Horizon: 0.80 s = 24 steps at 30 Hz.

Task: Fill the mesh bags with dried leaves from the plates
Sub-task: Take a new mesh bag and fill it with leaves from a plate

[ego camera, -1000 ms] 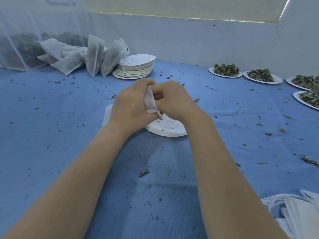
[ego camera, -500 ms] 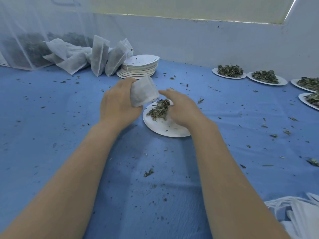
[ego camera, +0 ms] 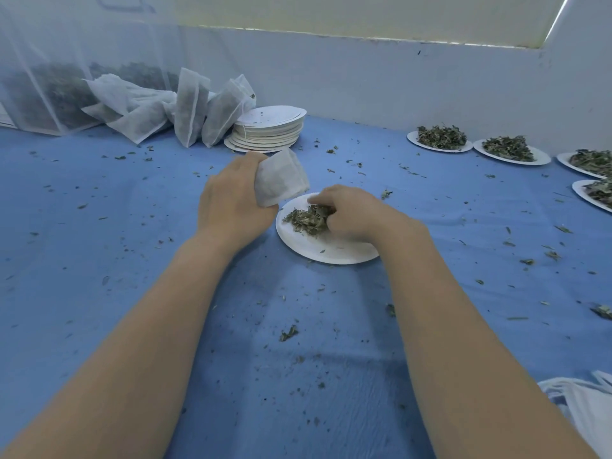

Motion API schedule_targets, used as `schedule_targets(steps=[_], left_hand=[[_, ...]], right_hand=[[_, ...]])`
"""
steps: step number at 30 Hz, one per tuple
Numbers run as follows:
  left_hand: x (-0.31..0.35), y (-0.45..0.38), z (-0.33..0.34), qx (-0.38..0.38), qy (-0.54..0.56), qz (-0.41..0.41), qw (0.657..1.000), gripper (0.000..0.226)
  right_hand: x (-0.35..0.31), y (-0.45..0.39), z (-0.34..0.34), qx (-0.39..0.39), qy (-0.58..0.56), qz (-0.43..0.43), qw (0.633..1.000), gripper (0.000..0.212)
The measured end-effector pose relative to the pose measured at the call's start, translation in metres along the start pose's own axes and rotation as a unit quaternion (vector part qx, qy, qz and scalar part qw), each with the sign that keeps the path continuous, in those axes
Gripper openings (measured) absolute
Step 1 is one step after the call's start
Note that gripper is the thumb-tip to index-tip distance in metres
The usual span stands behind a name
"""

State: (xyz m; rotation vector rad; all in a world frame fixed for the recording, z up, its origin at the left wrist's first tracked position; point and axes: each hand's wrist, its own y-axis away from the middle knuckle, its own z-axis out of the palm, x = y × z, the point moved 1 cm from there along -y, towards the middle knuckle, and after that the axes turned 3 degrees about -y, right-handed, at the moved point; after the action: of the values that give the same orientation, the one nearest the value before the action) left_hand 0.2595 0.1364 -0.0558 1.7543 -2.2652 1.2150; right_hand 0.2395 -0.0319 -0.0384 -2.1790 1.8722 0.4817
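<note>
The left hand [ego camera: 231,207] has a clenched grip round a small mesh bag [ego camera: 281,182], held just above the plate [ego camera: 331,250] on the blue worktop [ego camera: 132,226]. The right hand [ego camera: 354,213] curls its fingers into the dried leaves [ego camera: 306,220] on that plate, pinching some. Filled bags [ego camera: 188,107], stacked plates [ego camera: 268,130] and more leaf plates [ego camera: 440,140] lie behind.

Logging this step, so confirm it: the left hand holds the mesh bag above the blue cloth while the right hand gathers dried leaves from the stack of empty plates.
One detail is wrong. In the head view the right hand gathers dried leaves from the single plate in front of the person, not from the stack of empty plates farther back. The left hand does hold the mesh bag above the blue cloth.
</note>
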Motion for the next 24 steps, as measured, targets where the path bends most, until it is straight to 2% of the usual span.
schedule_targets(steps=[2, 7, 13, 18, 24], left_hand=[[0.0, 0.0, 0.0, -0.006, 0.005, 0.0, 1.0, 0.041], [0.001, 0.001, 0.001, -0.014, 0.004, 0.001, 1.0, 0.042], [0.001, 0.004, 0.001, -0.026, -0.018, 0.024, 0.999, 0.044], [0.001, 0.005, 0.0, -0.026, -0.029, 0.024, 0.999, 0.045], [0.003, 0.006, 0.001, -0.025, -0.074, 0.062, 0.995, 0.042]], right_hand=[[0.003, 0.003, 0.002, -0.02, 0.013, -0.003, 1.0, 0.048], [0.012, 0.009, -0.001, 0.033, -0.01, -0.001, 0.999, 0.037], [0.005, 0.009, 0.003, 0.052, -0.026, -0.013, 0.998, 0.034], [0.008, 0.011, -0.003, 0.092, -0.059, 0.008, 0.994, 0.023], [0.013, 0.024, -0.035, 0.171, -0.102, 0.013, 0.98, 0.022]])
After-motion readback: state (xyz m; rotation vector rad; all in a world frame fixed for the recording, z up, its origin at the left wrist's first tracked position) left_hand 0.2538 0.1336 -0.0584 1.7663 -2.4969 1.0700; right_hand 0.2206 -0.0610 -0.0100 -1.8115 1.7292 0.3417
